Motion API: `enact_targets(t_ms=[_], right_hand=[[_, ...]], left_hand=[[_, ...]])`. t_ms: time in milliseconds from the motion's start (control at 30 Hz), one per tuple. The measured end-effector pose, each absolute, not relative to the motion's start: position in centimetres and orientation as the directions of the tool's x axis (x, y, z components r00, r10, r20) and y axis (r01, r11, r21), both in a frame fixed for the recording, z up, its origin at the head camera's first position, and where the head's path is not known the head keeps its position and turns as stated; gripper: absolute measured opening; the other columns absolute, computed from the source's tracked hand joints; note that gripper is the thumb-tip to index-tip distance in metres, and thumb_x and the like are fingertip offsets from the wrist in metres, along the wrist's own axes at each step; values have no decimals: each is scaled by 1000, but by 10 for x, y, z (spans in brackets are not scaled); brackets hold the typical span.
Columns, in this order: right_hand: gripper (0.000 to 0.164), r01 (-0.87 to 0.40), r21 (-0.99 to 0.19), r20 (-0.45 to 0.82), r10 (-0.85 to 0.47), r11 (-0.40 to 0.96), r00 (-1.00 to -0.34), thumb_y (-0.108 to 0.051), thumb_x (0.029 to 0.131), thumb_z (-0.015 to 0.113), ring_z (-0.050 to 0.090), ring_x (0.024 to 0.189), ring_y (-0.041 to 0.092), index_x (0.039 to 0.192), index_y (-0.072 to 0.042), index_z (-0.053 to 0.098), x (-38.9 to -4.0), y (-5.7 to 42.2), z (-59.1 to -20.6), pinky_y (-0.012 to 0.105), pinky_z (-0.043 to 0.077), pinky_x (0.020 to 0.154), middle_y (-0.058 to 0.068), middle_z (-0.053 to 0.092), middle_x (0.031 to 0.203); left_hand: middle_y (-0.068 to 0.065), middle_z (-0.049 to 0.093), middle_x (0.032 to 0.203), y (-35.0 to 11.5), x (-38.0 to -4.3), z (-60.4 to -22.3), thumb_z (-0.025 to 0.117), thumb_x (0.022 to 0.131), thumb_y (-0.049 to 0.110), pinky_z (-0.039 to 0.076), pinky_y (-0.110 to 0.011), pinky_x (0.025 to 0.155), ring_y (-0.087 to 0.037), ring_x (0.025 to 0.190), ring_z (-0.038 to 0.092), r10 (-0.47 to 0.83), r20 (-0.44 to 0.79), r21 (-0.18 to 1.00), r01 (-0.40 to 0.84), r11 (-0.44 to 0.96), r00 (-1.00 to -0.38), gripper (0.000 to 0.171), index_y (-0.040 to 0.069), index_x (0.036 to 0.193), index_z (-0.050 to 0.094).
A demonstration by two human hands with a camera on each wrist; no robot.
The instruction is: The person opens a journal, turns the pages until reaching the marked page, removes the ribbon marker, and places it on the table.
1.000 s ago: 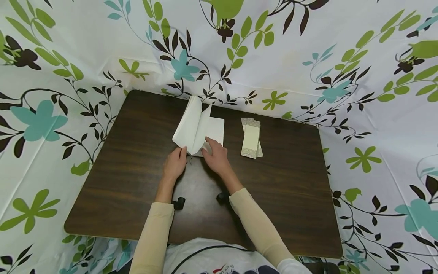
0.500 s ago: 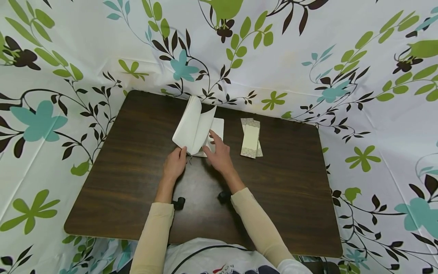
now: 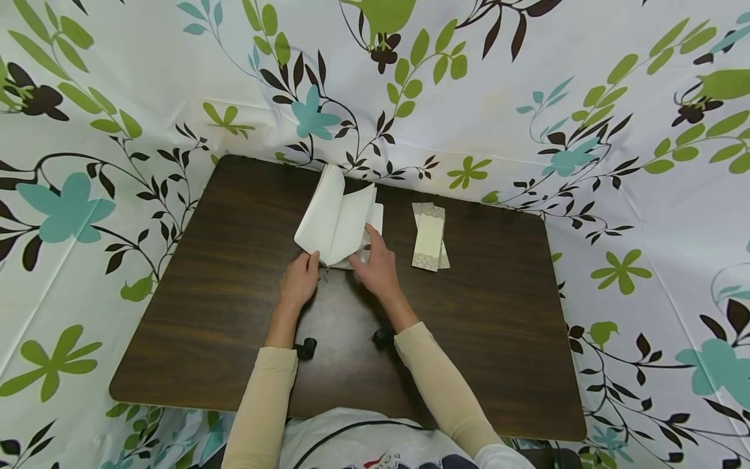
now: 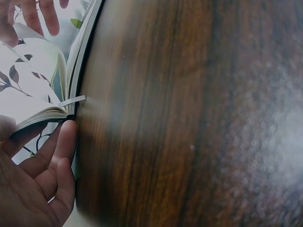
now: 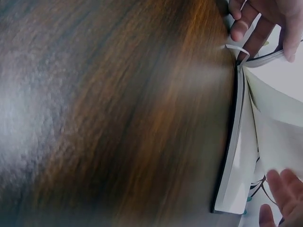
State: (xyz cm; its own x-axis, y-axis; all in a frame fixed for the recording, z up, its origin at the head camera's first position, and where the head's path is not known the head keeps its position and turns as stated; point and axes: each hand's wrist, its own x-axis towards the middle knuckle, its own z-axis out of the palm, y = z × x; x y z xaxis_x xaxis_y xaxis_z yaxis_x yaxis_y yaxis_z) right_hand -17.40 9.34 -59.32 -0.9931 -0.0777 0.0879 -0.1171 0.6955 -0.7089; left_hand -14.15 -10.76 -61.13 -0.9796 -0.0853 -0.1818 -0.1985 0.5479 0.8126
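Note:
An open notebook point(image 3: 319, 225) with blank white pages lies toward the far side of the table, its left part raised at a slant. My left hand point(image 3: 300, 280) grips the lower edge of that part, thumb on the page and fingers beneath the dark cover. My right hand point(image 3: 379, 268) is at the lower right of the notebook, fingers extended against a curved, lifted page point(image 5: 281, 142). Flat on the table, the remaining right-hand part point(image 5: 239, 165) lies under that page. A thin ribbon point(image 4: 73, 100) sticks out from the bottom of the spine.
Two narrow cream cards point(image 3: 430, 238) with patterned ends lie overlapped to the right of the notebook. The dark wood-grain table point(image 3: 486, 326) meets a leaf-patterned cloth point(image 3: 486, 111) at the back. Black wrist-worn devices point(image 3: 306, 348) sit by the forearms.
The lifted page has swung rightward, widening the spread over the notebook's right part. My right hand has shifted slightly right with it. My left hand stays in place.

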Motion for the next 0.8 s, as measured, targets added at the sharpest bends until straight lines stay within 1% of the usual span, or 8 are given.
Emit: enact_targets(t_ms=[133, 200, 300, 367, 433, 567, 700, 800], right_hand=[[66, -81, -634, 94, -28, 769, -995, -43, 87, 62, 45, 133, 24, 148, -25, 43, -174, 94, -592, 53, 36, 103, 1, 42, 151], [64, -62, -606, 107, 4, 793, -994, -45, 86, 62, 36, 140, 27, 144, -23, 48, -174, 96, -592, 57, 29, 105, 4, 36, 155], [59, -45, -589, 134, 43, 807, -990, -46, 86, 63, 26, 146, 29, 138, -21, 54, -175, 98, -593, 61, 22, 107, 6, 28, 160], [54, -56, -577, 148, 38, 815, -988, -46, 88, 64, 24, 147, 28, 135, -20, 57, -175, 99, -594, 61, 19, 108, 7, 29, 160], [49, -73, -546, 134, 1, 835, -991, -47, 92, 61, 23, 147, 27, 134, -22, 59, -176, 99, -594, 61, 15, 109, 5, 34, 158], [51, -128, -474, 51, -118, 871, -992, -46, 98, 54, 25, 147, 25, 143, -23, 52, -176, 95, -594, 62, 10, 111, 3, 43, 153], [62, -208, -455, -18, -242, 866, -970, -45, 98, 54, 27, 147, 24, 154, -26, 37, -175, 88, -594, 64, 10, 112, 0, 39, 157], [68, -267, -467, -50, -327, 843, -944, -47, 98, 55, 27, 147, 21, 157, -35, 25, -174, 82, -594, 64, 13, 112, -7, 33, 160]], left_hand=[[-5, 66, 83, -108, -142, -611, 27, 104, 61, 44, -46, 71, -27, 75, 60, -91, -183, 809, -202, 553, -979, 59, 13, 98, 61], [-5, 66, 84, -108, -142, -612, 26, 103, 62, 44, -46, 71, -27, 75, 60, -91, -184, 805, -203, 558, -979, 60, 13, 98, 61], [-4, 66, 84, -108, -143, -612, 26, 103, 63, 43, -45, 70, -27, 76, 60, -93, -186, 800, -206, 563, -978, 60, 14, 98, 60], [-4, 65, 84, -109, -144, -613, 25, 103, 64, 43, -45, 70, -27, 75, 59, -91, -186, 800, -205, 564, -978, 60, 15, 98, 60], [-4, 65, 83, -109, -144, -612, 26, 103, 64, 43, -45, 70, -27, 75, 59, -92, -185, 803, -204, 559, -978, 60, 15, 98, 60], [-5, 64, 83, -108, -144, -612, 26, 103, 63, 43, -45, 69, -28, 75, 59, -85, -174, 804, -191, 564, -981, 59, 14, 97, 60], [-8, 63, 83, -108, -144, -614, 28, 104, 60, 43, -44, 70, -29, 75, 58, -67, -158, 805, -168, 569, -985, 57, 14, 95, 59], [-9, 62, 84, -107, -144, -616, 29, 104, 60, 43, -45, 69, -30, 75, 58, -57, -143, 797, -149, 585, -988, 57, 13, 93, 59]])
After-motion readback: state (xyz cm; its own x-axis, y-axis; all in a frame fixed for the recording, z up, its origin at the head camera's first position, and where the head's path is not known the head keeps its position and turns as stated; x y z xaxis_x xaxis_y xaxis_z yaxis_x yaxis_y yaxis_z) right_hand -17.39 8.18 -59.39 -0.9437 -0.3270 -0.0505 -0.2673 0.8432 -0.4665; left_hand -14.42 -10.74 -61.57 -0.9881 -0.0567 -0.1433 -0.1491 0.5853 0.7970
